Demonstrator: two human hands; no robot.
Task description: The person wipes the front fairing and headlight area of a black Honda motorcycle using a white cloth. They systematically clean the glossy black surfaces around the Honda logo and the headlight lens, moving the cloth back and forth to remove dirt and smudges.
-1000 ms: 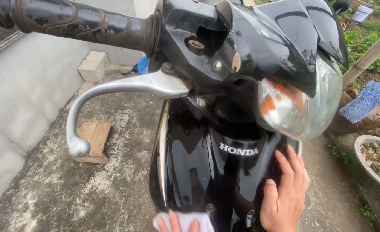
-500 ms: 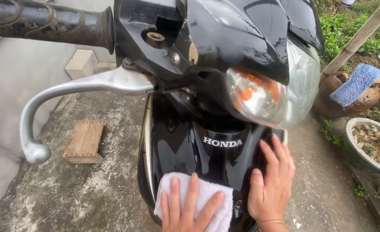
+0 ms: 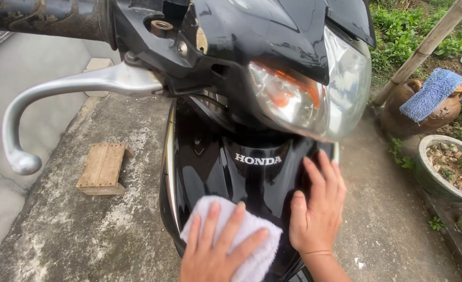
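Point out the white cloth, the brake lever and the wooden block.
white cloth [image 3: 257, 245], head view, its right part beside the fingers.
brake lever [image 3: 79, 84], head view, middle of its silver arm.
wooden block [image 3: 103, 167], head view, its top face.

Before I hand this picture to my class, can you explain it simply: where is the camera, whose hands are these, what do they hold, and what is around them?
The camera sits on a person's head and looks down, so both hands belong to that person. In front stands a black motorbike, seen from close up. The left hand presses a white cloth flat against the black front panel. The right hand rests open on that panel beside it and holds nothing. Above are the headlight and a silver brake lever. On the concrete ground lies a small wooden block. At the right, a blue mop head lies over a brown clay pot.
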